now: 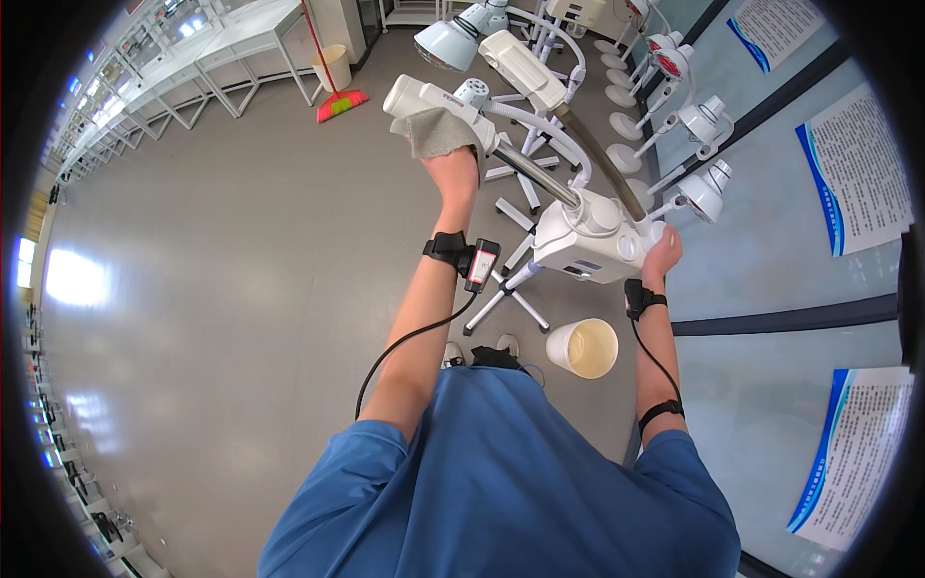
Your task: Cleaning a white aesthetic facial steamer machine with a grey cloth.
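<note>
My left hand presses a grey cloth around the white head of what looks like a facial steamer. The cloth hides most of those fingers. A chrome pole joins this head to a boxy white housing on a wheeled stand. At the housing's right side, my right hand grips a rounded white part, its fingertips partly hidden. A second white head on a brown-grey pole rises just beside the first.
A cream bucket stands near my feet. Several white lamps line the glass wall at right, which bears printed posters. Star-shaped castor bases spread under the machines. A red broom and another bucket stand beyond, near white tables.
</note>
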A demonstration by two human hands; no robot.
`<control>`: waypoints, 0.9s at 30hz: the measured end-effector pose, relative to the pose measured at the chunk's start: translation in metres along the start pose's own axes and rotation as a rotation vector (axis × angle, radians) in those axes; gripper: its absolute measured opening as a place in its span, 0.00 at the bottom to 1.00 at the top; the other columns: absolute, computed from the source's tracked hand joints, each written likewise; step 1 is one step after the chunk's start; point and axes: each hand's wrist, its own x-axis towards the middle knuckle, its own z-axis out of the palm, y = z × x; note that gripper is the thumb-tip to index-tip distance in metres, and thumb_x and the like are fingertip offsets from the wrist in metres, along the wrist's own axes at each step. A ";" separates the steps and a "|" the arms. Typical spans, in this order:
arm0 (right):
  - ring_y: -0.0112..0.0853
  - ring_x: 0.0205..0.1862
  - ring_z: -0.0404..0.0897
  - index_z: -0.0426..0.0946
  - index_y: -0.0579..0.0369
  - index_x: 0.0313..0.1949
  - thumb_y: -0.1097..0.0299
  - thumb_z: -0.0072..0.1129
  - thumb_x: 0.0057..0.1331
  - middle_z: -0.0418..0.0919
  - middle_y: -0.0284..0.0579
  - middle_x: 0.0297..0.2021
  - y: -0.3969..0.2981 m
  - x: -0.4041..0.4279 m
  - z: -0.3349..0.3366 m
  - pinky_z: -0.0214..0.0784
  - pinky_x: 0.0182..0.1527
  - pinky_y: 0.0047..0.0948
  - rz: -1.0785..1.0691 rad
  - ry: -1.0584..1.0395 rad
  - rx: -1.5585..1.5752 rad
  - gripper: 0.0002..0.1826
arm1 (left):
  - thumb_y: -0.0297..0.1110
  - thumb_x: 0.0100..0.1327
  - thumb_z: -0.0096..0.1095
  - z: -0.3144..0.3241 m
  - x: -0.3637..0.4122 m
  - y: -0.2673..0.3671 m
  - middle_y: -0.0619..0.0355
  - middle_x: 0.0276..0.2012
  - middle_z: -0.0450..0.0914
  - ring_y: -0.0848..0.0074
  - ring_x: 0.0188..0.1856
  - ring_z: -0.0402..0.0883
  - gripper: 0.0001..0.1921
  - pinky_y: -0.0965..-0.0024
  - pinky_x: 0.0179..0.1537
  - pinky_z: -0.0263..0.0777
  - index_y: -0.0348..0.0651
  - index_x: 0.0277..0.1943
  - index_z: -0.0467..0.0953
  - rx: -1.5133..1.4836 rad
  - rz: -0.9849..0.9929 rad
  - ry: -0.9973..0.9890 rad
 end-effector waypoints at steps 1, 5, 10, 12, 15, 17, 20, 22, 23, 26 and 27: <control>0.44 0.39 0.79 0.79 0.63 0.40 0.60 0.53 0.63 0.81 0.56 0.35 -0.001 0.000 0.000 0.68 0.45 0.36 0.001 0.002 0.001 0.18 | 0.30 0.65 0.53 0.001 -0.002 -0.001 0.52 0.46 0.76 0.71 0.47 0.74 0.15 0.69 0.49 0.69 0.30 0.51 0.69 0.000 0.001 -0.002; 0.44 0.39 0.79 0.79 0.64 0.40 0.60 0.52 0.63 0.81 0.56 0.35 -0.005 -0.002 0.000 0.68 0.45 0.36 0.014 -0.010 0.027 0.17 | 0.32 0.66 0.52 0.002 -0.001 0.007 0.53 0.46 0.76 0.71 0.46 0.75 0.15 0.68 0.49 0.70 0.31 0.51 0.70 -0.010 -0.074 0.017; 0.44 0.39 0.79 0.80 0.63 0.40 0.60 0.52 0.63 0.82 0.55 0.35 0.003 0.001 -0.004 0.68 0.45 0.37 0.007 -0.005 0.014 0.17 | 0.30 0.64 0.53 0.001 0.025 0.050 0.53 0.48 0.76 0.71 0.49 0.74 0.16 0.68 0.52 0.68 0.32 0.52 0.70 0.039 -0.292 0.019; 0.45 0.39 0.79 0.80 0.62 0.39 0.59 0.53 0.63 0.82 0.55 0.35 0.000 -0.001 0.001 0.68 0.45 0.38 0.016 0.012 -0.017 0.17 | 0.30 0.62 0.55 -0.005 0.024 0.032 0.50 0.49 0.74 0.67 0.51 0.73 0.17 0.65 0.53 0.65 0.32 0.52 0.68 0.105 -0.133 0.021; 0.46 0.39 0.79 0.80 0.61 0.39 0.59 0.53 0.62 0.81 0.55 0.35 -0.004 -0.003 0.003 0.68 0.45 0.38 0.035 0.024 0.002 0.17 | 0.31 0.60 0.59 -0.013 0.005 0.006 0.46 0.52 0.70 0.61 0.55 0.70 0.24 0.61 0.57 0.61 0.32 0.56 0.62 0.253 0.024 -0.056; 0.46 0.39 0.79 0.80 0.61 0.39 0.58 0.53 0.63 0.81 0.55 0.35 -0.006 -0.005 0.003 0.68 0.45 0.38 0.041 0.017 -0.005 0.17 | 0.31 0.61 0.57 -0.007 -0.022 0.000 0.46 0.54 0.68 0.60 0.58 0.67 0.24 0.63 0.60 0.58 0.32 0.57 0.61 0.172 -0.128 -0.033; 0.45 0.39 0.79 0.80 0.62 0.39 0.58 0.53 0.63 0.81 0.55 0.36 0.003 0.000 0.000 0.67 0.45 0.38 0.041 0.009 -0.008 0.18 | 0.31 0.64 0.54 -0.008 -0.036 -0.004 0.45 0.55 0.66 0.59 0.59 0.65 0.22 0.64 0.62 0.56 0.31 0.58 0.61 0.167 -0.253 -0.075; 0.45 0.39 0.79 0.80 0.62 0.39 0.58 0.53 0.63 0.81 0.55 0.36 0.010 0.004 -0.001 0.67 0.45 0.38 0.038 0.003 -0.003 0.18 | 0.31 0.64 0.53 0.000 -0.032 0.014 0.46 0.55 0.66 0.59 0.59 0.65 0.22 0.64 0.62 0.56 0.32 0.58 0.61 0.181 -0.143 -0.084; 0.45 0.39 0.79 0.80 0.62 0.39 0.58 0.52 0.63 0.81 0.55 0.36 0.012 0.005 -0.003 0.67 0.45 0.38 0.036 0.008 0.011 0.18 | 0.31 0.65 0.52 0.003 -0.030 0.021 0.46 0.55 0.67 0.60 0.59 0.65 0.21 0.64 0.62 0.56 0.32 0.58 0.61 0.199 -0.030 -0.089; 0.45 0.39 0.78 0.79 0.62 0.39 0.58 0.52 0.63 0.81 0.55 0.36 0.005 -0.001 0.003 0.67 0.46 0.38 0.028 0.002 0.021 0.18 | 0.31 0.63 0.55 -0.005 0.003 0.001 0.46 0.55 0.67 0.61 0.59 0.65 0.22 0.63 0.61 0.57 0.32 0.58 0.62 0.169 -0.133 0.048; 0.45 0.39 0.78 0.79 0.62 0.40 0.58 0.52 0.63 0.81 0.55 0.36 0.003 -0.001 0.003 0.67 0.46 0.38 0.025 0.015 0.002 0.18 | 0.31 0.63 0.55 -0.007 0.014 -0.001 0.46 0.55 0.67 0.61 0.59 0.65 0.22 0.63 0.61 0.57 0.32 0.58 0.62 0.170 -0.133 0.047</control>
